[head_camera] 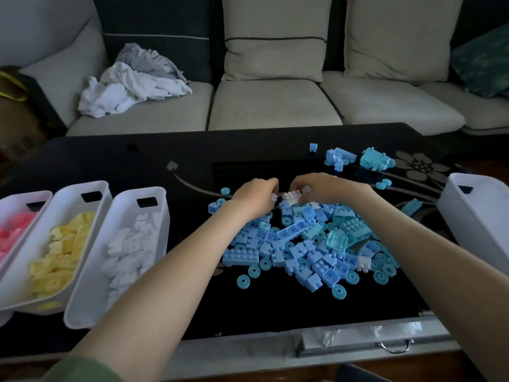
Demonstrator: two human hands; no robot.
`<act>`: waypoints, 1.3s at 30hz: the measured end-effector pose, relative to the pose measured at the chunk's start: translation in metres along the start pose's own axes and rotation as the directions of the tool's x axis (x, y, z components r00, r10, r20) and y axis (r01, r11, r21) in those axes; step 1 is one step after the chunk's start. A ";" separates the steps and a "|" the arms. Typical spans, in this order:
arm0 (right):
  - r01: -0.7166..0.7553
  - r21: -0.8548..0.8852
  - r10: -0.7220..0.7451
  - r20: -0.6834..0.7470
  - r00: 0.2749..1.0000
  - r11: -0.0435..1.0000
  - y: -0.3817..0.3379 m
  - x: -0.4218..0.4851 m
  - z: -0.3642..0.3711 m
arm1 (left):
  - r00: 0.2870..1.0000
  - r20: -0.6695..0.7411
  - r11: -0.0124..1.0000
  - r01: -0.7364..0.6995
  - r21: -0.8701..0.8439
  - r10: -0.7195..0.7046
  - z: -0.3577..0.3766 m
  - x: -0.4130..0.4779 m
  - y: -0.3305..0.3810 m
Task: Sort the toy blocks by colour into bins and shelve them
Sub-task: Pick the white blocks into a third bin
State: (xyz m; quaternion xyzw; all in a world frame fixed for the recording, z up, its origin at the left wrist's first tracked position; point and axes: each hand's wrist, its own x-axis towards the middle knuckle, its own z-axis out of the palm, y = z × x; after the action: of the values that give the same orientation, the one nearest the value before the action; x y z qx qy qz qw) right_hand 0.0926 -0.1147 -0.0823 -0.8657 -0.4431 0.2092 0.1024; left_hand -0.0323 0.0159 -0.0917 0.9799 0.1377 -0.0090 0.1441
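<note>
A pile of blue blocks point(303, 244) and blue rings covers the middle of the black glass table point(165, 166). At the pile's far edge my left hand point(254, 197) pinches a small white block point(274, 197). My right hand point(325, 188) grips a white studded block point(292, 198) beside it. One more white block point(363, 262) lies in the pile's right side. On the left stand three white bins: pink blocks point(16, 232), yellow blocks point(63, 252), white blocks point(132, 244). A fourth white bin point(473, 216) stands at the right, its inside hidden.
Loose blue blocks point(338, 157) and a light-blue piece point(376, 159) lie at the table's far right. A beige sofa point(275, 106) with crumpled white clothes point(129, 84) stands behind the table. A metal handle point(396, 347) shows on the table's front edge.
</note>
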 end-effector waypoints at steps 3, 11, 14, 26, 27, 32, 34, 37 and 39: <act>0.020 0.051 -0.016 -0.077 0.997 0.998 0.004 -0.003 0.003 | 0.997 -0.072 1.000 -0.002 -0.029 0.000 -0.002 -0.006 0.000; 0.014 0.097 0.006 -0.202 0.979 0.995 0.002 -0.011 0.004 | 0.966 -0.199 0.976 0.133 -0.172 -0.167 -0.018 -0.024 -0.013; 0.003 0.150 0.038 -0.272 0.962 0.989 -0.006 -0.016 0.001 | 0.959 -0.207 0.951 0.134 -0.279 -0.196 -0.025 -0.032 -0.017; 0.096 0.341 0.050 -0.397 0.916 0.935 -0.057 -0.034 0.001 | 0.923 -0.227 0.785 0.113 -0.609 -0.310 -0.076 -0.100 -0.053; 0.121 0.374 0.039 -0.394 0.918 0.919 -0.067 -0.036 0.002 | 0.917 -0.232 0.792 0.128 -0.598 -0.324 -0.081 -0.110 -0.060; 0.240 0.459 -0.051 -0.386 0.921 0.855 -0.123 -0.043 0.007 | 0.896 -0.220 0.856 0.259 -0.447 -0.386 -0.100 -0.157 -0.094; 0.286 0.484 -0.111 -0.358 0.927 0.827 -0.147 -0.047 0.009 | 0.908 -0.152 0.894 0.335 -0.299 -0.391 -0.100 -0.175 -0.105; 0.342 0.517 -0.197 -0.316 0.928 0.785 -0.183 -0.054 0.018 | 0.918 -0.037 0.910 0.385 -0.152 -0.394 -0.092 -0.195 -0.116; 0.372 0.523 -0.238 -0.307 0.922 0.767 -0.201 -0.058 0.025 | 0.917 -0.065 0.910 0.378 -0.169 -0.393 -0.088 -0.200 -0.119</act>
State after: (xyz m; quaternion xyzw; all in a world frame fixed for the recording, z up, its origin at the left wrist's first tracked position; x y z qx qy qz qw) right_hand -0.0945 -0.0438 -0.0160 -0.7282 -0.4808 0.2144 0.4387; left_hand -0.2588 0.0970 -0.0290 0.9187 0.3354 0.0213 0.2075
